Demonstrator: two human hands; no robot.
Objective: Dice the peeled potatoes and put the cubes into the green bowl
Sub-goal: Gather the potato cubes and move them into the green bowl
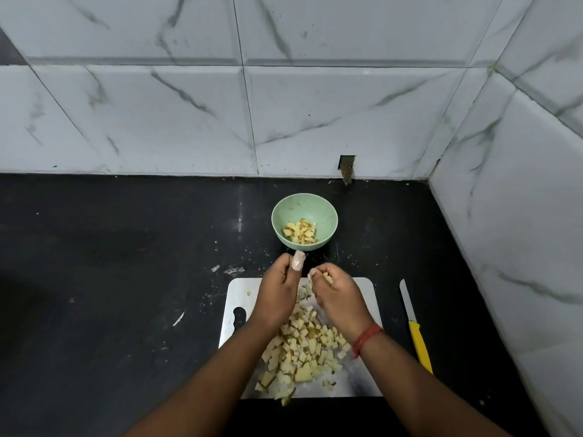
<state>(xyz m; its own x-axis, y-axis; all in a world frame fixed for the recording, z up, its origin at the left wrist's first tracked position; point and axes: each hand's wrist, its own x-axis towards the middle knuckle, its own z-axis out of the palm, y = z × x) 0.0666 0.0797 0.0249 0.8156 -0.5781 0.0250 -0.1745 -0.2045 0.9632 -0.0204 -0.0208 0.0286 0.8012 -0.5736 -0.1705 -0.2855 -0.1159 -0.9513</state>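
Head view. Potato cubes [303,348] are heaped on cutting board [243,298]; some already lie in green bowl [328,212] at 12 o'clock. Right hand [337,294] is closed on cubes, seemingly for transfer; left hand [279,288] is curled, contents indiscernible. Knife [415,329] is parked on worktop [126,279] at 3 o'clock.

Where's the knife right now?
In the head view, the yellow-handled knife lies on the black counter, just right of the cutting board, untouched by either hand.
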